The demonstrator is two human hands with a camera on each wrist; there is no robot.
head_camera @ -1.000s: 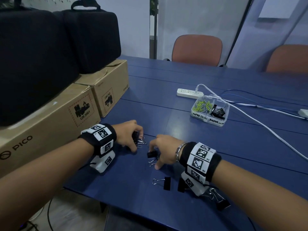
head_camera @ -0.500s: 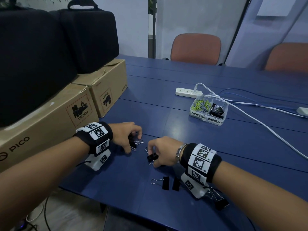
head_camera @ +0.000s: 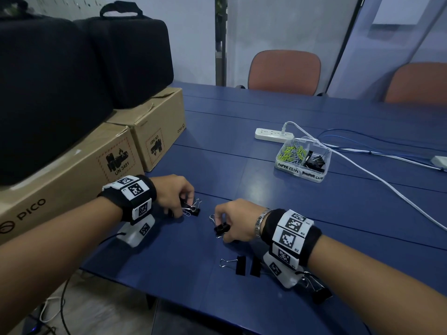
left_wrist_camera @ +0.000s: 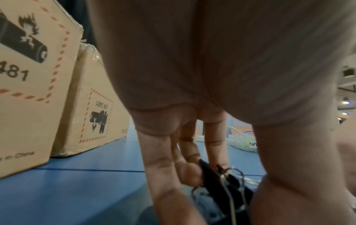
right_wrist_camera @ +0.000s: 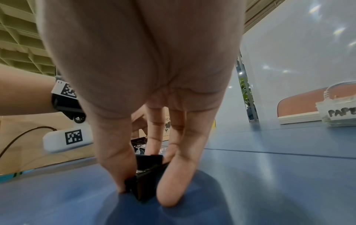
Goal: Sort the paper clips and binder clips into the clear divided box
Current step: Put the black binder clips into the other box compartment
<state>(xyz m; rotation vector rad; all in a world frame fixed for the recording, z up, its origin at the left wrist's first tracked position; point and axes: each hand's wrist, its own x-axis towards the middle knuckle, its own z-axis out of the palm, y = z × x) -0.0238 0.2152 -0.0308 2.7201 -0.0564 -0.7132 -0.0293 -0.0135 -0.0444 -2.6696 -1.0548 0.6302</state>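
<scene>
My left hand (head_camera: 180, 201) grips a bunch of black binder clips (head_camera: 191, 208) low over the blue table (head_camera: 314, 213); the left wrist view shows fingers and thumb curled round the binder clips (left_wrist_camera: 215, 182). My right hand (head_camera: 229, 223) pinches one black binder clip (head_camera: 221, 228) against the table, thumb and fingers on its sides (right_wrist_camera: 146, 179). Two more binder clips (head_camera: 240, 265) lie near my right wrist, another (head_camera: 319, 292) under my right forearm. The clear divided box (head_camera: 302, 172) stands far right, with coloured paper clips in its left half and black binder clips in its right.
Cardboard boxes (head_camera: 72, 170) topped by black cases (head_camera: 130, 56) line the left side. A white power strip (head_camera: 273, 135) and white and blue cables (head_camera: 387, 182) run behind and right of the divided box. Two orange chairs (head_camera: 283, 71) stand beyond the table.
The right hand has closed on one binder clip and drawn it slightly toward me. The left hand keeps its bunch of clips and has shifted little.
</scene>
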